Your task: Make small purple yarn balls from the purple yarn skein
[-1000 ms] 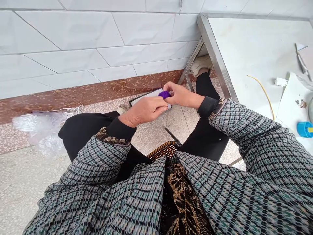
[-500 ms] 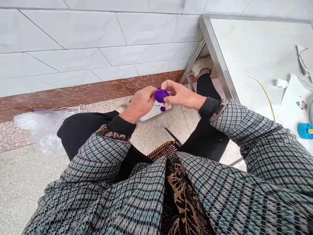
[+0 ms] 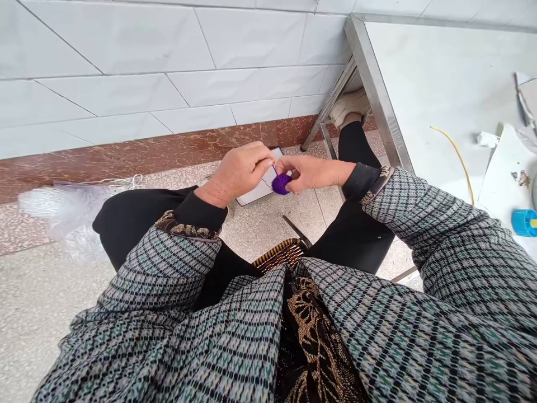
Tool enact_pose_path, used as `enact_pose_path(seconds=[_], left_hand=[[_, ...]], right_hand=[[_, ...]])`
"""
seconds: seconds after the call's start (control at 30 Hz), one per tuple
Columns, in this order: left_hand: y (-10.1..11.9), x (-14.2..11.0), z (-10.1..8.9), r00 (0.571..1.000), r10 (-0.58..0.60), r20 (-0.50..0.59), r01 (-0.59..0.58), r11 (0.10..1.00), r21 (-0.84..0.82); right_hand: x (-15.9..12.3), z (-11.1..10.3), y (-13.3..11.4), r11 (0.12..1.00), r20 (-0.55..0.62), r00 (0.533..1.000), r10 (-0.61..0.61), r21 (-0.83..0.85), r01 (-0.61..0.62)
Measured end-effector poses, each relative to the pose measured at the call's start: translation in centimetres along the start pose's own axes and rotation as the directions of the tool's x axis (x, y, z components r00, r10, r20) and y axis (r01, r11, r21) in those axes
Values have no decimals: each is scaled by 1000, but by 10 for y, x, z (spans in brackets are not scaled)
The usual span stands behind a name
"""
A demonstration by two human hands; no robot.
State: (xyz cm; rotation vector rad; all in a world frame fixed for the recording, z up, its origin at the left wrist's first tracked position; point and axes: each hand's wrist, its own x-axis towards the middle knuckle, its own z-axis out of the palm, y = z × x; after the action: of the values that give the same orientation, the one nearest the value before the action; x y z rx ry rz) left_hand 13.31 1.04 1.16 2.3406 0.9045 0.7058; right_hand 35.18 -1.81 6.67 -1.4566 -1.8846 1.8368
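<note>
A small purple ball of yarn point(image 3: 281, 183) is held in front of me above my knees. My right hand point(image 3: 308, 172) is closed around it from the right. My left hand point(image 3: 239, 170) pinches a thin purple strand point(image 3: 274, 168) that runs from the ball, thumb and forefinger pressed together. A flat white card with a dark edge point(image 3: 257, 191) lies on the floor just beyond and under the hands.
I sit on a woven chair point(image 3: 280, 255) beside a metal-edged white table point(image 3: 380, 92) at right, which carries a yellow cord point(image 3: 459, 159), a blue cap point(image 3: 523, 222) and scraps. A clear plastic bag point(image 3: 67, 210) lies on the floor at left by the tiled wall.
The purple ball has dropped a little lower in my right hand. My left hand has shifted from cupping the ball to pinching a strand above it.
</note>
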Motion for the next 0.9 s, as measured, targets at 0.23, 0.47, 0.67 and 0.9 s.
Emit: enact_pose_path(seconds=[0.23, 0.47, 0.67, 0.9], left_hand=[[0, 2, 13, 990, -66, 123, 79, 991, -108], [13, 2, -1, 987, 10, 160, 11, 991, -136], [-1, 5, 0, 980, -180, 81, 183, 983, -29], [5, 5, 12, 940, -119, 319, 132, 991, -19]], right_hand=[[13, -10, 4, 911, -395, 910, -131, 315, 267], [11, -9, 14, 998, -147, 989, 4, 60, 4], [0, -4, -4, 942, -30, 998, -64, 327, 70], [6, -9, -6, 896, -260, 966, 5, 430, 110]])
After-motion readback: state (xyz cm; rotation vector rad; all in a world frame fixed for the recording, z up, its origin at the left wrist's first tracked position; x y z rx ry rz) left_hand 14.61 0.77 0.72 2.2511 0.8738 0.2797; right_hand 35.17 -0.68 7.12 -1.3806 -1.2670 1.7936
